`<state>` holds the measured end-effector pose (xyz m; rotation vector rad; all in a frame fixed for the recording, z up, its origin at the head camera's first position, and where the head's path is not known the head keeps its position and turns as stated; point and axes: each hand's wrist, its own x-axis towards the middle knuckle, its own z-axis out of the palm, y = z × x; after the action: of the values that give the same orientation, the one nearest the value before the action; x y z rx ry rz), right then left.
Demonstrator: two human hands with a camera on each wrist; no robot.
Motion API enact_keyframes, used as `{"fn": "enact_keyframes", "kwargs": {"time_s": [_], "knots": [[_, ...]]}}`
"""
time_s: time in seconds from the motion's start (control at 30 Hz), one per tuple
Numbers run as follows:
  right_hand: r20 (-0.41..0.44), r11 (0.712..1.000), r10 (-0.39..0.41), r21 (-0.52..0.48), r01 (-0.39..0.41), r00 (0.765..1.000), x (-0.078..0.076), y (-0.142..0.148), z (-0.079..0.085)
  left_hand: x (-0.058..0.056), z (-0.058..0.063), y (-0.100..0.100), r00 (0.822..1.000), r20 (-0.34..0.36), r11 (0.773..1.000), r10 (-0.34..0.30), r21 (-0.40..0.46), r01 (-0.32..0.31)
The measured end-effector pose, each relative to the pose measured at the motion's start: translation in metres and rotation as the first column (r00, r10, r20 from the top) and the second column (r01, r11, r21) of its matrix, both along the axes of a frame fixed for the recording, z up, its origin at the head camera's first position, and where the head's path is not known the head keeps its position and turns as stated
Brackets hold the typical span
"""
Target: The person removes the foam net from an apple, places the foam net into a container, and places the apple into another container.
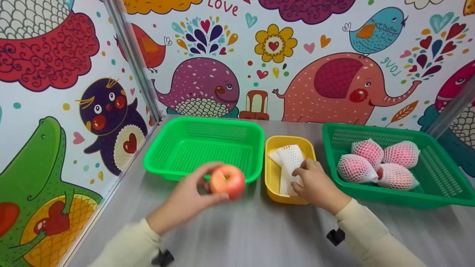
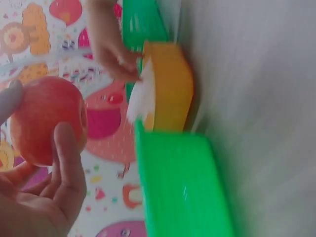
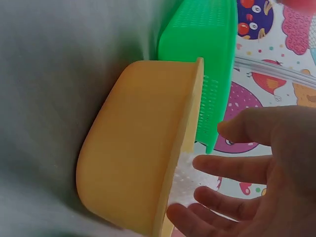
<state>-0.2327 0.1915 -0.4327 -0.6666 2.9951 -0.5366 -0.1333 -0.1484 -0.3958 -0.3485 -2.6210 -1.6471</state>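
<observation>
My left hand holds a bare red apple above the table, in front of the light green basket. Fingers and thumb sit on opposite sides of the apple, as the left wrist view shows. Over the yellow bin hovers my right hand, fingers spread and slightly bent. White foam net sleeves lie in that bin, close under the right fingertips. In the right wrist view the fingertips overlap the foam; whether they touch it cannot be told.
At the right, a dark green basket holds several pink-red fruits in white foam nets. No fruit shows in the light green basket on the left. Printed cartoon panels wall off the grey table at the back and left.
</observation>
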Motion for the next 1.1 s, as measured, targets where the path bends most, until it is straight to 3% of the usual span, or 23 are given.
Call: {"fn": "enact_keyframes", "kwargs": {"time_s": [0.1,0.2,0.37,0.5,0.67,0.77,0.9,1.0,1.03,1.1], "knots": [[0.021,1.000,0.005,0.003,-0.005,1.000,-0.005,-0.005,-0.002,-0.025,0.015,-0.022,0.997,-0.049,0.996,0.064,-0.066,-0.068],[0.070,0.999,0.039,0.026,-0.041,0.997,-0.009,-0.005,-0.004,-0.058,0.021,-0.042,0.991,-0.073,0.982,0.112,-0.146,-0.122],[0.163,0.992,0.112,0.033,-0.118,0.980,-0.008,-0.002,-0.009,-0.109,0.018,-0.077,0.983,-0.013,0.948,0.183,-0.264,-0.180],[0.186,0.991,0.130,-0.001,-0.132,0.974,-0.003,-0.001,-0.008,-0.134,0.014,-0.104,0.980,0.058,0.900,0.192,-0.409,-0.152],[0.161,0.990,0.141,-0.016,-0.141,0.977,0.005,0.002,-0.002,-0.154,0.004,-0.119,0.986,0.113,0.841,0.119,-0.540,-0.039],[0.125,0.987,0.162,-0.012,-0.162,0.979,0.012,0.002,0.002,-0.159,-0.003,-0.119,0.987,0.151,0.791,0.057,-0.610,0.047],[0.081,0.980,0.197,-0.019,-0.196,0.977,0.022,0.005,0.006,-0.159,-0.005,-0.121,0.973,0.228,0.690,0.025,-0.709,0.148],[0.067,0.981,0.194,-0.021,-0.193,0.979,0.028,0.009,0.009,-0.160,-0.004,-0.120,0.957,0.289,0.627,0.028,-0.751,0.209],[0.064,0.982,0.189,-0.021,-0.188,0.980,0.029,0.010,0.010,-0.160,-0.004,-0.119,0.952,0.305,0.609,0.029,-0.760,0.225],[0.058,0.985,0.173,-0.016,-0.172,0.983,0.031,0.013,0.011,-0.161,-0.006,-0.116,0.944,0.330,0.595,0.021,-0.762,0.254]]}}
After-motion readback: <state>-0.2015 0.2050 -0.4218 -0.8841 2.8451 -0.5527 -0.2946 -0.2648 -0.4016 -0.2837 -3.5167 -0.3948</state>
